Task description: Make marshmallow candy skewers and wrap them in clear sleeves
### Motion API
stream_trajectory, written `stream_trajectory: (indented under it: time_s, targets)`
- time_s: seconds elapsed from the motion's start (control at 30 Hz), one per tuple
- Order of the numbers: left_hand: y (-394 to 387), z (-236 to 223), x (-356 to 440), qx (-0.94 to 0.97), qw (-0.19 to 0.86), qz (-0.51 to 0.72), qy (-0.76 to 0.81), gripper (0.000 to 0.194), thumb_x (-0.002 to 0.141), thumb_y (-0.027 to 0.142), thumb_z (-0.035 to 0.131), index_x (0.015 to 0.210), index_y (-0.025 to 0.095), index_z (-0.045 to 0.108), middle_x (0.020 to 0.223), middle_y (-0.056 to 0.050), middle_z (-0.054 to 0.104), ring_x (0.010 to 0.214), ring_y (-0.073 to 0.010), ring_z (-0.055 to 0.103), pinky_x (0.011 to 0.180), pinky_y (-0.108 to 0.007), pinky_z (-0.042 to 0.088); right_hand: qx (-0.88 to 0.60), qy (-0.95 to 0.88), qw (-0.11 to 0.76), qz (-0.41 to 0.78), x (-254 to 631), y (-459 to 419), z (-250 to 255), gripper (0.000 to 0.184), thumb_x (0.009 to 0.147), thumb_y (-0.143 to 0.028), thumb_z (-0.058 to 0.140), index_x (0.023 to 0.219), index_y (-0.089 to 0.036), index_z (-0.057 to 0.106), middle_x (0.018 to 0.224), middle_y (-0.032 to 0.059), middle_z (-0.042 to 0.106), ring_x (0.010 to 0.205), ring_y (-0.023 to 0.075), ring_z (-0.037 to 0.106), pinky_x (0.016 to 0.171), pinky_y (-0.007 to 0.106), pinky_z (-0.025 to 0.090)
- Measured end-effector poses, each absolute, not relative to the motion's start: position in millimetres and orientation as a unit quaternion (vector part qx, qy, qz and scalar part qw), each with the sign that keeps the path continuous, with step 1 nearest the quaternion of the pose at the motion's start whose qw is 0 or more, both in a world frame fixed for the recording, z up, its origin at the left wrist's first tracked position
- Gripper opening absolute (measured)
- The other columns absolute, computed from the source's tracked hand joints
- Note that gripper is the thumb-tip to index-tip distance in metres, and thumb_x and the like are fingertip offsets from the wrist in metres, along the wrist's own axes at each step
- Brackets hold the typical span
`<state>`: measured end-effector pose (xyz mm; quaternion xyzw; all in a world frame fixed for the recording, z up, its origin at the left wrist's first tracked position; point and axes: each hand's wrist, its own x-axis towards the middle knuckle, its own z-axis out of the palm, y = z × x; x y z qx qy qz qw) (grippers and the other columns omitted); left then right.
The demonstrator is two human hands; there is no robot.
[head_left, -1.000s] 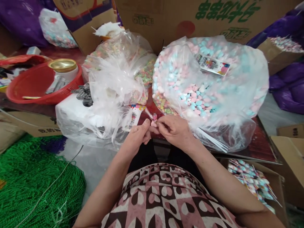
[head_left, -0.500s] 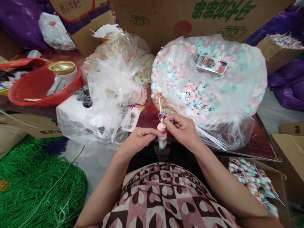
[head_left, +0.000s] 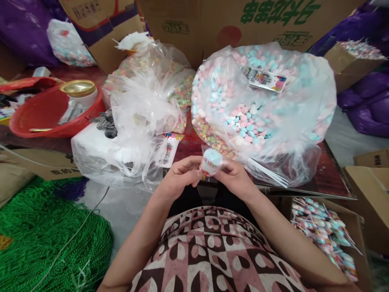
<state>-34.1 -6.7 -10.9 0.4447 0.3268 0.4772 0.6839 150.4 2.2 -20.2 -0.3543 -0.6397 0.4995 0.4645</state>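
Between my two hands, close to the table's front edge, is a marshmallow skewer (head_left: 212, 159) in a clear printed wrapper, slightly blurred. Its pale blue and white top faces up, and its stick is out of sight. My left hand (head_left: 186, 173) is closed, thumb and fingers pinching the wrapper's left side. From the right, my right hand (head_left: 232, 175) also grips it with bent fingers. Just beyond my right hand lies a big clear bag of pink, blue and white marshmallows (head_left: 251, 127). Several white sticks (head_left: 269, 172) rest on that bag's near edge.
Left of my hands are a crumpled clear bag (head_left: 133, 138), a printed wrapper stack (head_left: 170, 150) and a red basket (head_left: 39, 117) holding a gold-lidded jar (head_left: 78, 88). An open carton (head_left: 361, 235) of finished skewers stands low right. Green cord (head_left: 54, 235) heaps at lower left.
The skewer has been turned: its stick pointed away from me before, and now the marshmallow top faces up. My left hand has changed from a pointing finger to a pinch on the wrapper.
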Motion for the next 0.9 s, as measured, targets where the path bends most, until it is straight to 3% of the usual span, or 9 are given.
stream_trajectory:
  time_s: [0.1,0.23,0.33,0.43,0.63,0.73,0.9]
  targets:
    - [-10.3,-9.7,-33.4,0.471,0.68,0.451,0.336,0.015,0.072,0.025,0.078,0.087,0.022,0.078,0.083,-0.003,0.072,0.069,-0.0112,0.06,0.062,-0.021,0.046,-0.344,-0.533,0.463,0.619,154.9,-3.9,-22.8,0.021,0.085,-0.039,0.07,0.08,-0.019,0.064,0.111,0.0066,0.071,0.098,0.0189,0.065,0.088,0.034,0.049]
    - [-12.2,-12.3,-26.1,0.499,0.669,0.407,0.37,0.011,0.077,0.023,0.075,0.088,0.025,0.079,0.084,-0.001,0.073,0.074,-0.0111,0.062,0.069,-0.021,0.048,-0.347,-0.451,0.486,0.663,160.7,-13.0,-31.8,0.024,0.08,-0.042,0.074,0.078,-0.02,0.063,0.087,0.002,0.071,0.089,0.0179,0.066,0.087,0.033,0.049]
    - [-9.4,-17.6,-14.1,0.511,0.672,0.395,0.362,0.025,0.082,0.027,0.07,0.107,0.027,0.075,0.072,0.001,0.068,0.069,-0.0107,0.061,0.075,-0.024,0.05,-0.368,-0.395,0.509,0.67,173.3,-24.3,-38.6,0.026,0.077,-0.042,0.076,0.077,-0.02,0.062,0.083,0.0015,0.071,0.085,0.0177,0.066,0.082,0.032,0.05]
    - [-2.8,-21.7,1.2,0.516,0.654,0.414,0.368,0.026,0.084,0.025,0.067,0.109,0.024,0.074,0.057,0.005,0.057,0.062,-0.0098,0.058,0.086,-0.03,0.051,-0.397,-0.347,0.545,0.652,196.2,-46.3,-42.7,0.025,0.075,-0.04,0.076,0.076,-0.02,0.062,0.09,0.0042,0.075,0.088,0.0195,0.068,0.083,0.033,0.051]
    - [19.9,-30.5,22.3,0.458,0.614,0.483,0.423,0.018,0.078,0.021,0.067,0.095,0.018,0.072,0.052,0.007,0.053,0.053,-0.0083,0.054,0.076,-0.029,0.053,-0.544,-0.231,0.646,0.483,278.6,-118.3,-77.5,0.019,0.067,-0.036,0.072,0.074,-0.02,0.065,0.081,0.0056,0.073,0.079,0.0207,0.068,0.076,0.035,0.054]
    - [28.8,-38.1,27.8,0.438,0.607,0.497,0.439,0.02,0.075,0.022,0.069,0.094,0.016,0.071,0.052,0.007,0.054,0.053,-0.0086,0.054,0.074,-0.029,0.053,-0.689,-0.127,0.629,0.338,331.4,-161.1,-110.0,0.027,0.059,-0.041,0.072,0.071,-0.019,0.062,0.076,0.007,0.071,0.071,0.0215,0.068,0.064,0.034,0.054]
    - [32.5,-49.0,31.8,0.433,0.607,0.498,0.442,0.019,0.074,0.023,0.07,0.091,0.017,0.071,0.051,0.007,0.053,0.052,-0.0087,0.053,0.071,-0.028,0.054,-0.789,-0.06,0.585,0.178,391.3,-217.1,-152.9,0.033,0.057,-0.049,0.067,0.067,-0.022,0.052,0.059,-0.0031,0.056,0.056,0.0154,0.058,0.054,0.029,0.048]
